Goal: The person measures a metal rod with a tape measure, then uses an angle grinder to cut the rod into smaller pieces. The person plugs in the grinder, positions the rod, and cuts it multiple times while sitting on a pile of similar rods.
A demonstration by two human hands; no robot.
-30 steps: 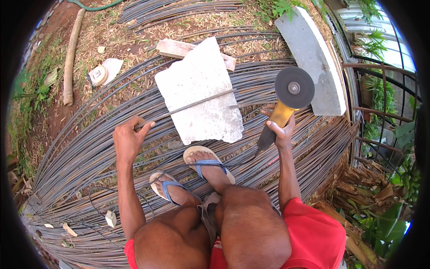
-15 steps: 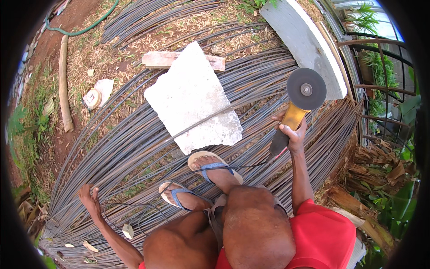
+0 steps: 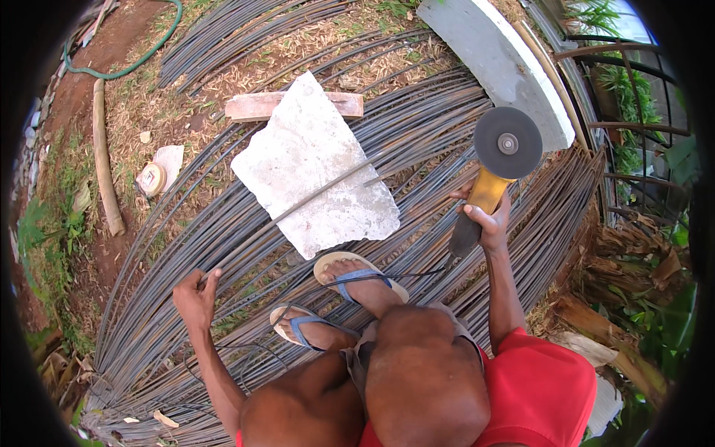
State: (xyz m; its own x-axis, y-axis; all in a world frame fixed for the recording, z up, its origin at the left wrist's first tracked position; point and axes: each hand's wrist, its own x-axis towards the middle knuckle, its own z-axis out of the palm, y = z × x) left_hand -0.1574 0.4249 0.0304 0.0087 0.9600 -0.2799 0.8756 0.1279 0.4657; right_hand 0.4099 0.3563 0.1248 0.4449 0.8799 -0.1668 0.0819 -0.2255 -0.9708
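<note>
My right hand point(image 3: 488, 216) is wrapped round a yellow and black angle grinder point(image 3: 488, 190), raised with its dark cutting disc at the top. A black cord leaves its lower end. At the left, my left hand point(image 3: 196, 296) is closed, fingers curled, around what looks like a thin steel rod point(image 3: 313, 195). This rod slants up to the right across a rough white stone slab point(image 3: 309, 145). The short end of another rod point(image 3: 375, 181) rests on the slab, apart from the first. The slab lies partly over a wooden block point(image 3: 249, 106). The disc is clear of both rods.
Long steel rods point(image 3: 417, 123) spread under the slab and my sandalled feet point(image 3: 357, 279). A grey concrete slab point(image 3: 495, 56) stands at the far right, near a metal frame. At left lie a wooden pole point(image 3: 104, 156), a round pale container point(image 3: 152, 179) and a green hose point(image 3: 112, 74).
My left hand has moved right and away from me. The held rod has shifted on the slab, and its end now sits apart from the other rod piece. The grinder stays nearly in place.
</note>
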